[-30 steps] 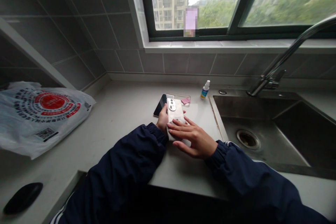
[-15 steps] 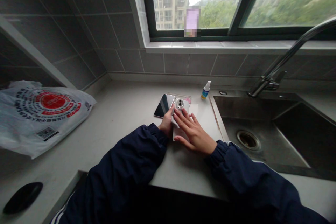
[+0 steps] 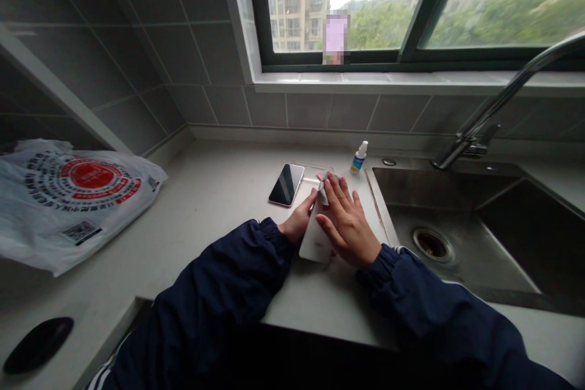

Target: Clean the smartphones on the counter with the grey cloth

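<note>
My left hand (image 3: 298,220) is closed around the left edge of a white phone (image 3: 315,242), its back turned up and tilted over the counter. My right hand (image 3: 348,219) lies flat across the phone's upper part, fingers stretched out. Beneath those fingers shows a small greyish-white cloth (image 3: 323,196), pressed against the phone; the camera lenses are covered. A second phone (image 3: 286,184) with a dark screen rests to the left of my hands. Behind them lies a clear, flat thing with a thin rim (image 3: 312,167), partly hidden. A small spray bottle (image 3: 359,157) with a blue and yellow label stands beyond my right hand.
To the right is a steel sink (image 3: 402,195) with a curved faucet (image 3: 496,100). A white plastic bag (image 3: 137,173) with red and black print sits on the counter (image 3: 219,183) at left. A black oval object (image 3: 39,344) lies at the lower left. Tiled wall and window stand behind.
The white phone has come nearer to me and tilted. My right hand has slid with the cloth up towards the camera end, covering the lenses. The left hand has shifted slightly right.
</note>
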Demonstrator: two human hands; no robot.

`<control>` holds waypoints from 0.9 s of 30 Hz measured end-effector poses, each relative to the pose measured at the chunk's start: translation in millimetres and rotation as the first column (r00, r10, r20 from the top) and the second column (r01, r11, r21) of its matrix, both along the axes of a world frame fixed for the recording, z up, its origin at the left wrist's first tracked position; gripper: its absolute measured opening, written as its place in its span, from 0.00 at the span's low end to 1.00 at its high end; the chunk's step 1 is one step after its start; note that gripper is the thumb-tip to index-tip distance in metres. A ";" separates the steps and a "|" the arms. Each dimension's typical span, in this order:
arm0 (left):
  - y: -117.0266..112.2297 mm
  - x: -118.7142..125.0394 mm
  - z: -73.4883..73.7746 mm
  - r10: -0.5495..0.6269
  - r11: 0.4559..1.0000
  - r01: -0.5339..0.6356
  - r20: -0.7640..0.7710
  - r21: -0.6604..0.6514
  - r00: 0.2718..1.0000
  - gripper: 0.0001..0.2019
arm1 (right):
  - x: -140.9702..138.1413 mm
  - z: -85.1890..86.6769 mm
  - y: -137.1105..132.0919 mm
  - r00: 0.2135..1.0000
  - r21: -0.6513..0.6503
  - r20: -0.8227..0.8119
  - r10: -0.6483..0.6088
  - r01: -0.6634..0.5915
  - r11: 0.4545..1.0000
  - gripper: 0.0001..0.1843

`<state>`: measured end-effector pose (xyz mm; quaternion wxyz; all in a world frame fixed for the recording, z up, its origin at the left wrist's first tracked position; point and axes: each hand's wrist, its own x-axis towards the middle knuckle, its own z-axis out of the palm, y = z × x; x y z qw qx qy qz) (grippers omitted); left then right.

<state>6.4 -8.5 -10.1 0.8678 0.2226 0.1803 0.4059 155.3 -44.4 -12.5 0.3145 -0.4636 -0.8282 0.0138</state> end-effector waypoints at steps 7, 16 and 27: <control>3.1 -0.3 12.3 0.062 0.993 -0.059 0.030 -0.103 0.998 0.34 | 0.4 -2.5 2.2 1.000 -0.057 -0.025 0.016 -0.017 0.998 0.39; 13.9 -8.6 9.9 0.188 0.967 -0.187 -0.009 -0.174 0.982 0.42 | -1.7 9.2 -6.9 0.982 -0.044 -0.034 0.185 -0.187 0.981 0.26; 13.7 -12.1 15.2 0.297 0.934 -0.328 -0.206 -0.141 0.933 0.42 | -4.4 14.7 -13.4 0.877 -0.057 0.024 0.481 -0.479 0.876 0.33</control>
